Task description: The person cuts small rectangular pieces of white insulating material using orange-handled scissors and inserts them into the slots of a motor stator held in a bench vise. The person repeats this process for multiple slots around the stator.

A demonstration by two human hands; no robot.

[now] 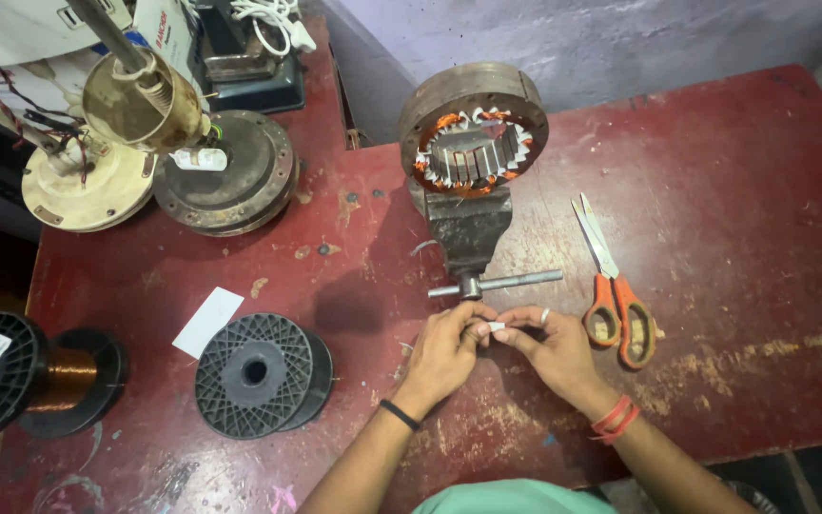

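Note:
My left hand and my right hand meet just below the vise handle, both pinching a small white slip of paper between fingertips. Right in front of them a grey bench vise clamps a round motor stator with copper windings and white paper slot liners. Its handle bar sticks out to the right. Orange-handled scissors lie on the red table just right of my right hand.
An empty black wire spool lies left of my hands, with a white paper piece beside it. A spool of copper wire sits at the left edge. Ceiling fan motor parts and a brass-coloured housing stand at back left.

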